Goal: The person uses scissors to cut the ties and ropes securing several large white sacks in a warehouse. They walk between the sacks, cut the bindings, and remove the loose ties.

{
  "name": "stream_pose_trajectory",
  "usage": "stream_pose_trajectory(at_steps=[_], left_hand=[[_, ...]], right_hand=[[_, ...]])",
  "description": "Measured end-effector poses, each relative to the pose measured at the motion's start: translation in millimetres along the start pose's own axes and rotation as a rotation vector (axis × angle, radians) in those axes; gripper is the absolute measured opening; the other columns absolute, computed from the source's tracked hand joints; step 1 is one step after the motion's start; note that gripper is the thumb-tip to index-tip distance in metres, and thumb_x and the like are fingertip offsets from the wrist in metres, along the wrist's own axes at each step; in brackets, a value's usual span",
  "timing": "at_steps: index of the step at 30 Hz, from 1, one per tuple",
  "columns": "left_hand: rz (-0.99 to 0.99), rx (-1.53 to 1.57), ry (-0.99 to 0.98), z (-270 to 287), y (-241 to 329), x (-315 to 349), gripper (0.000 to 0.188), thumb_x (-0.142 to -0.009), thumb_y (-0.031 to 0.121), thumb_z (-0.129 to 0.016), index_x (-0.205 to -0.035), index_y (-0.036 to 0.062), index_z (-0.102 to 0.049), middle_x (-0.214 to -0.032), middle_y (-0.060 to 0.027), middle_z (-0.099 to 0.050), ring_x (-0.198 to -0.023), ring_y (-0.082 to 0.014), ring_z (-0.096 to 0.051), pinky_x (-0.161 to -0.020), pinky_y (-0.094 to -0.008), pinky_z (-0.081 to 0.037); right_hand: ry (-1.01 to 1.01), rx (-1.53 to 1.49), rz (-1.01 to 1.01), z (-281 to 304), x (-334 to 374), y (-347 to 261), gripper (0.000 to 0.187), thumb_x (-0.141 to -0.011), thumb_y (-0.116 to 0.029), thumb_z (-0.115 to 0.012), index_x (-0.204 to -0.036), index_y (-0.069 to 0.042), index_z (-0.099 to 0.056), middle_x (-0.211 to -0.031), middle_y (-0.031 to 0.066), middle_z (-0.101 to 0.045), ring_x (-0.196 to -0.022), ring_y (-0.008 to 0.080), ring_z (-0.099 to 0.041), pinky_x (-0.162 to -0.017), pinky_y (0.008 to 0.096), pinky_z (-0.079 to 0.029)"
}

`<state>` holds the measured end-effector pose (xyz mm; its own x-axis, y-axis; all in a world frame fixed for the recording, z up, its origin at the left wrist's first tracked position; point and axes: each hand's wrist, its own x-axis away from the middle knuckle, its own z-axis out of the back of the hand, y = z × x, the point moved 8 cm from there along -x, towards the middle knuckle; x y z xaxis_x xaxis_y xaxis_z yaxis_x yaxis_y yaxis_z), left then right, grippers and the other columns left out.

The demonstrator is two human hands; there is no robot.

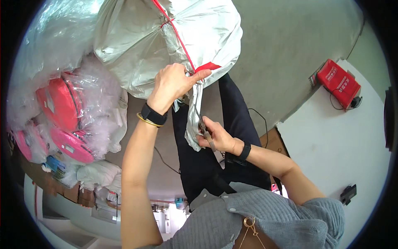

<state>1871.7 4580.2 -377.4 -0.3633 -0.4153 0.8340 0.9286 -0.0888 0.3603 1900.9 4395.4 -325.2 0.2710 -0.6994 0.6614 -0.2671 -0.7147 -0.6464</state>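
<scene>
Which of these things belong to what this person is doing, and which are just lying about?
In use:
large bulging silvery-white sack, gathered near the left fingers
thin red cord across it
slim metal scissors-like tool in the right fingers

Apparently just lying about:
round red case in clear plastic
round pink case, likewise wrapped
boxy red bag on the white table

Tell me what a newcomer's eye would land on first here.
The big silvery-white sack at top centre, crossed by a bright red cord, would likely catch the eye first. Just below, the left hand grips its bunched fabric while the right hand holds a metal tool. Plastic-wrapped red and pink round cases stand out at left.
</scene>
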Motion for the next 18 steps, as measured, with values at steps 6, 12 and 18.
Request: stream_pose_trajectory(at_steps=[6,12,18], left_hand=[[-0.163,-0.003,0.151,-10,-3,1,0.062,-0.068,0.056,-0.068,-0.089,-0.0022,-0.06,-0.075,-0.0255,-0.062,-0.075,-0.0398,-0.062,-0.066,-0.0459,-0.047],[-0.102,0.663,0.137,-58,-45,8,0.033,-0.076,0.028,-0.07,-0.088,0.0,-0.058,-0.07,-0.0071,-0.061,-0.062,-0.0131,-0.058,-0.057,-0.0288,-0.045],[0.061,1.182,0.088,-85,-50,22,0.019,-0.081,0.016,-0.066,-0.091,0.0027,-0.055,-0.068,0.0046,-0.053,-0.053,-0.0007,-0.039,-0.043,-0.0172,-0.03]], right_hand=[[0.005,-0.019,0.019,1,-4,8,0.026,-0.075,-0.009,-0.066,-0.088,-0.005,-0.044,-0.067,0.0094,-0.05,-0.057,0.02,-0.047,-0.057,0.0307,-0.042],[0.145,-0.108,0.158,50,16,3,0.036,-0.077,-0.028,-0.072,-0.088,-0.005,-0.046,-0.077,0.0003,-0.046,-0.072,0.0079,-0.043,-0.065,0.0238,-0.039],[-0.067,-0.106,-0.136,68,12,0,0.087,-0.061,-0.087,-0.039,-0.09,-0.005,-0.047,-0.072,-0.0002,-0.047,-0.062,0.0074,-0.046,-0.054,0.0194,-0.034]])
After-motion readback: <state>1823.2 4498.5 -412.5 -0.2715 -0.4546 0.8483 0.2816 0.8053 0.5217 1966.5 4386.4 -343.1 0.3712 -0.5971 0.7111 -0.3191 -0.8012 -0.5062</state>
